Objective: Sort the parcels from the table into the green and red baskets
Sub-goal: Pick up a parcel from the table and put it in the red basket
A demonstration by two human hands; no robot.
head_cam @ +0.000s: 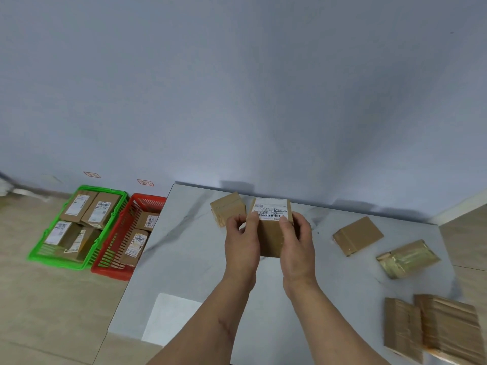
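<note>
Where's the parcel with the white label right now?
In the head view, the labelled parcel is held over the table between the left hand and right hand, beside a plain box.

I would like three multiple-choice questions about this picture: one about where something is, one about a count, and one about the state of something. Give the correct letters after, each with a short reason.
1. Where does the red basket stand?
A. On the table
B. On the floor, between the green basket and the table
C. Left of the green basket

2. How many parcels lie in the green basket?
A. One
B. Four
C. Seven

3. How is the labelled parcel held?
A. By both hands
B. By the left hand only
C. It lies untouched

Answers:
1. B: it stands on the floor, with the green basket at its left and the table edge at its right.
2. B: four boxes with white labels show inside it.
3. A: the left hand and the right hand grip its two sides, thumbs on the label.
</note>
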